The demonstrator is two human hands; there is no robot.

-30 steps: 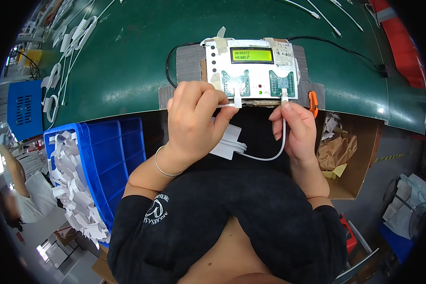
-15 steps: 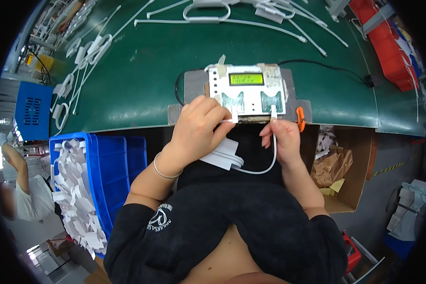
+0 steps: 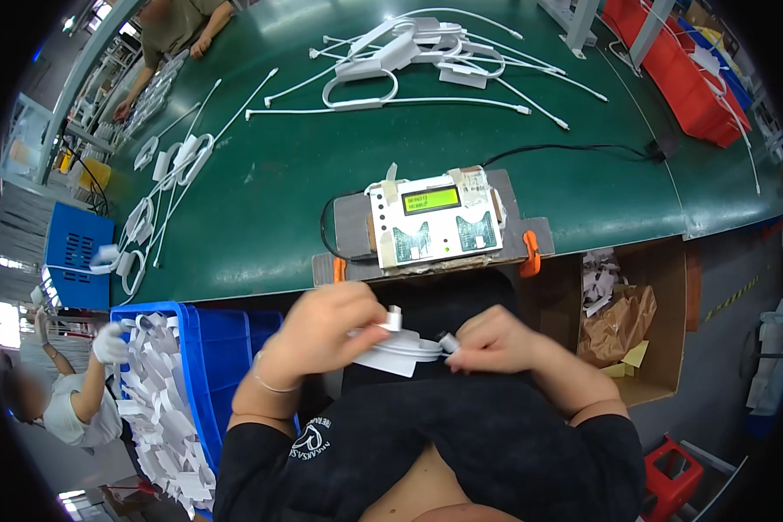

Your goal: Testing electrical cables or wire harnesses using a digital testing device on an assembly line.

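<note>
Pinches white plug (image 3: 393,319) of coiled cable (image 3: 424,351) in left hand (image 3: 333,329) and dark-tipped plug (image 3: 448,342) in right hand (image 3: 496,339), with white display box (image 3: 435,230) at twelve o'clock from cable

You have one left hand (image 3: 331,327), one right hand (image 3: 496,341) and one white cable (image 3: 421,350) between them. Before you sit one tester (image 3: 445,226) with one screen (image 3: 431,199) and two green boards (image 3: 476,232), plus two orange clamps (image 3: 532,254). Around you are one blue crate (image 3: 202,374), one cardboard box (image 3: 672,322), one red stool (image 3: 672,474) and two co-workers (image 3: 80,407); the piled cables (image 3: 391,57) overlap too much to count.
</note>
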